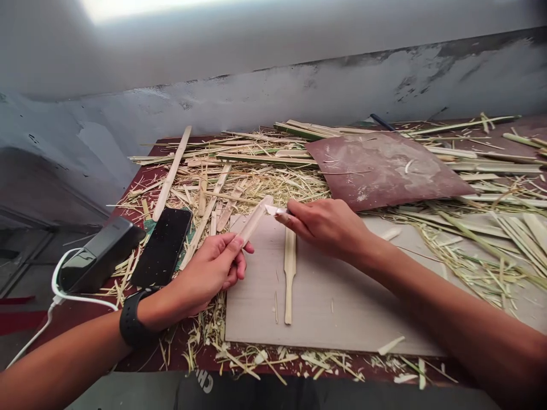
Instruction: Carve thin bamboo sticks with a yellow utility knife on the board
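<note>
My left hand (222, 262) is closed around the lower part of a pale flat bamboo piece (255, 221), whose far end tilts up and away. A knife (277, 213) is gripped in my right hand (320, 224), its light blade pointing left at the far end of that piece; whether the two touch is hard to tell. Beneath my hands, a shaped bamboo piece (289, 279) with a wide upper part and a narrow lower part lies on a grey-brown board (256, 307).
Left of the board are a black phone (162, 247) and a dark power bank (100, 253) with a white cable (54, 279). Brown sandpaper (384, 168) lies behind the board. Bamboo strips and shavings (273, 185) cover much of the table, near a grey wall (239, 102).
</note>
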Available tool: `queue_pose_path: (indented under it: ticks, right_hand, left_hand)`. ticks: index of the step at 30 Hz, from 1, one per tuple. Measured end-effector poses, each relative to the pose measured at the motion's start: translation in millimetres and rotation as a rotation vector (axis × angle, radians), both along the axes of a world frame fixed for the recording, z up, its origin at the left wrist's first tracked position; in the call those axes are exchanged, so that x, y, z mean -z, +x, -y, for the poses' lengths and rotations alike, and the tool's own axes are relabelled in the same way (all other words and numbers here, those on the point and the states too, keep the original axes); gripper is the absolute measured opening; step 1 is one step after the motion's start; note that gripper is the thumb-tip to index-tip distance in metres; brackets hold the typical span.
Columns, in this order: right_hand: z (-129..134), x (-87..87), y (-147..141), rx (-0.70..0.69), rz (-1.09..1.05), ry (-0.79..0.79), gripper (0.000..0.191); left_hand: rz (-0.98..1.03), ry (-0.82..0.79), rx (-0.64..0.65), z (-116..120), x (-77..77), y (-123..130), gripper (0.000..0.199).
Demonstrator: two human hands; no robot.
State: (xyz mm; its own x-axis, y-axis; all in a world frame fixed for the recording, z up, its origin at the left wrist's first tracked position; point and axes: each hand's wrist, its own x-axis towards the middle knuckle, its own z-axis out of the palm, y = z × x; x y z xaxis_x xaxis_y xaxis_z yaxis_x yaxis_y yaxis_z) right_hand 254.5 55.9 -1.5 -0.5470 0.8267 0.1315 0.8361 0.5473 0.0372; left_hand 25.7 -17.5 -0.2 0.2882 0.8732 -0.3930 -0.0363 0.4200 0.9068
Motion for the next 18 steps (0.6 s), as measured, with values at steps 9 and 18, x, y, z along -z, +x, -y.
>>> queue_pose_path:
  ticks: [9, 18]
  right_hand:
    - [-0.8, -0.1, 3.4, 0.034, 0.067, -0.023, 0.077]
    - [-2.1, -0.3, 10.2, 0.025, -0.063, 0.02, 0.077]
  left_hand:
    - [0.027, 0.038, 0.044, 4.2, 5.5, -0.4, 0.028]
    - [0.068, -0.029, -0.026, 0.9, -2.1, 1.0, 0.016]
